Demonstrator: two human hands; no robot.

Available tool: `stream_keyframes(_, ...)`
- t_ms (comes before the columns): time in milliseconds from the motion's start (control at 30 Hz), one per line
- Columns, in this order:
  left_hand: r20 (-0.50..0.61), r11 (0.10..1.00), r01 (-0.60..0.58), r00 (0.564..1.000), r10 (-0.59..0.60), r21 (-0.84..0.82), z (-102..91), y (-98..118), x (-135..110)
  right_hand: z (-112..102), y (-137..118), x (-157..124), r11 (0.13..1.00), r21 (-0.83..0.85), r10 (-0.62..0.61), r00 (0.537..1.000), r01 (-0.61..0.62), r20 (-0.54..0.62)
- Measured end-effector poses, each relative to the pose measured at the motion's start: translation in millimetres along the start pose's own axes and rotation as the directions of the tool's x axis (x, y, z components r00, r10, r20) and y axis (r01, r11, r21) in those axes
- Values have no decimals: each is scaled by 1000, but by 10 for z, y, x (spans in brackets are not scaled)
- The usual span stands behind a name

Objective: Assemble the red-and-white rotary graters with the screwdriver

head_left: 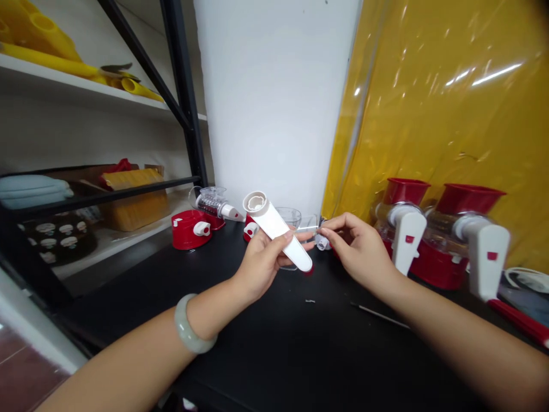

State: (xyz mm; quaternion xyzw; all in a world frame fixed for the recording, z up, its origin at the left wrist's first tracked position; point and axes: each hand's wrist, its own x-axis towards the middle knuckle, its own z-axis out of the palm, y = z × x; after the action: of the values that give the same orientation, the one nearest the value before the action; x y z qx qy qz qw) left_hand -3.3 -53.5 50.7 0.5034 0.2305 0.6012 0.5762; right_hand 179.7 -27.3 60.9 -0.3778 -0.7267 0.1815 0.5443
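A white plastic crank handle (281, 232) with a round socket at its upper end is gripped in my left hand (263, 260), tilted with the socket up and to the left. My right hand (360, 243) is beside it, thumb and fingertips pinched together near the left fingertips. Whatever those fingertips hold is too small to make out. Behind my hands are clear plastic parts (289, 216), partly hidden, and a small white fitting (322, 242). Small metal pieces (310, 301) lie on the black table (274, 355) below, with a thin screwdriver-like rod (380, 315) to their right.
A red base (189, 232) and a clear grater body with a white end (214, 203) stand at the back left. Two rotary graters with red hoppers (403, 191) and white cranks (491, 257) stand on the right. Shelving with a black frame (180, 68) borders the left.
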Motion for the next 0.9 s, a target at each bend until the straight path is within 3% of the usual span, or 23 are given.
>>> stream_keyframes(100,-31,999,-27,999,28,33,-8,39,5,-65,-44,45,999,-39,-38,999,39,12)
stream_keyframes(167,-23,997,-52,998,53,61,-23,68,10,-104,-5,16,988,-149,-18,992,36,122)
stream_keyframes(267,54,992,-47,998,40,121,-44,97,21,-107,138,-156,945,-319,70,905,75,421)
stream_keyframes(367,139,977,31,988,-61,210,-49,87,29,-34,271,-393,923,-362,97,831,130,547)
stream_keyframes(500,214,948,119,959,-187,296,-40,40,9,107,343,-550,905,-385,87,807,181,584)
stream_keyframes(633,223,926,116,953,-206,360,-23,40,-24,228,404,-524,904,-374,62,800,209,597)
stream_keyframes(900,248,915,158,933,-262,371,-4,66,-12,231,347,-506,930,-320,15,850,182,526)
